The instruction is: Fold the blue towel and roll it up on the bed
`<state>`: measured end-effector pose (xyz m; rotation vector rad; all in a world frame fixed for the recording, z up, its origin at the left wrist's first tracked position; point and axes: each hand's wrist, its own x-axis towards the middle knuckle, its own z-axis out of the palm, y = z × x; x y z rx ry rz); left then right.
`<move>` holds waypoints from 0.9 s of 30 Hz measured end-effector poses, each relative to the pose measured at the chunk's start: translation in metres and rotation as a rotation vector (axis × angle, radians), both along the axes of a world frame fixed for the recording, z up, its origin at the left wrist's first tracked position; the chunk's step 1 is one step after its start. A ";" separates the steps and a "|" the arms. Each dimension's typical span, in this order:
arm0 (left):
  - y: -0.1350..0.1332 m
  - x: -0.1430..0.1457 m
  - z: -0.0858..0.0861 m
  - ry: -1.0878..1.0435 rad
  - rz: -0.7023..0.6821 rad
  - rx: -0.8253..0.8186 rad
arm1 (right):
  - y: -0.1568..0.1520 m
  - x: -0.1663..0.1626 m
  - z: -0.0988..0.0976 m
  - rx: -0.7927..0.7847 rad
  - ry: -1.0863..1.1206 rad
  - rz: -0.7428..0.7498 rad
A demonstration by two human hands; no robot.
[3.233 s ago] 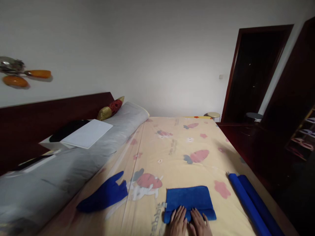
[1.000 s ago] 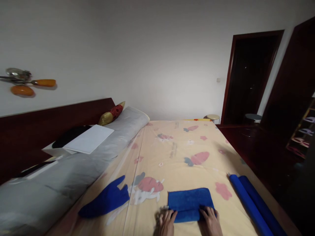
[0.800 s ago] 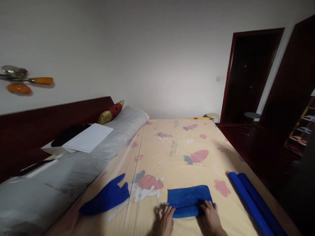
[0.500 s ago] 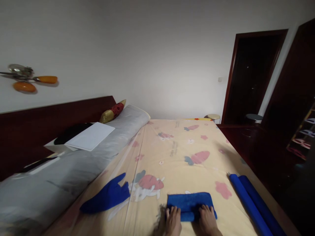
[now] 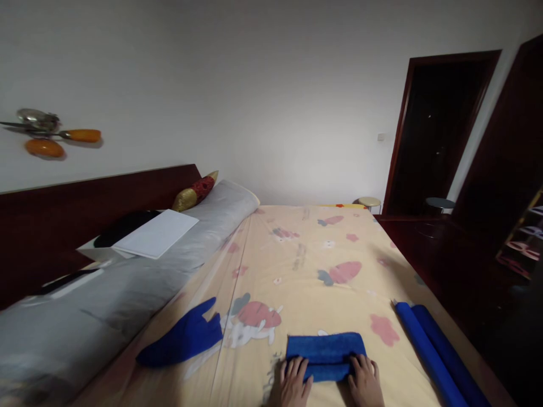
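Note:
A blue towel [image 5: 324, 350] lies flat on the yellow cartoon-print bed sheet [image 5: 309, 271], close to the near edge of the bed. Its near edge is rolled up into a thick fold. My left hand [image 5: 293, 381] rests on the left end of that roll with fingers curled over it. At the right end of the roll, my right hand [image 5: 365, 380] grips in the same way. My wrists run out of the bottom of the view.
A crumpled blue cloth [image 5: 182, 338] lies to the left on the sheet. Two long blue rolls [image 5: 430, 353] lie along the bed's right edge. A grey wrapped bolster [image 5: 127, 285] with a white board [image 5: 155, 238] on it lines the dark headboard. A dark doorway [image 5: 436, 130] stands at the far right.
The towel's flat part has grown shorter as its near edge rolled away from me. My hands moved from the towel's middle out to the two ends of the roll.

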<state>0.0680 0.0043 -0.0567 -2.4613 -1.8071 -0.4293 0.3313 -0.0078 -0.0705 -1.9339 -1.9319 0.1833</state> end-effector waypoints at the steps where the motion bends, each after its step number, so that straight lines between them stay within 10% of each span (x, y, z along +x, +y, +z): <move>1: 0.000 0.005 -0.008 0.009 0.030 0.025 | -0.001 -0.008 -0.001 0.020 0.008 0.005; 7: 0.007 0.045 -0.034 0.018 -0.114 0.106 | 0.004 -0.056 0.006 -0.030 0.106 0.359; 15: 0.016 0.004 0.013 -0.005 0.030 -0.108 | 0.020 -0.005 0.013 -0.063 0.055 0.115; 27: 0.039 0.063 -0.007 -0.040 0.062 -0.045 | 0.039 -0.053 0.039 -0.191 0.021 0.158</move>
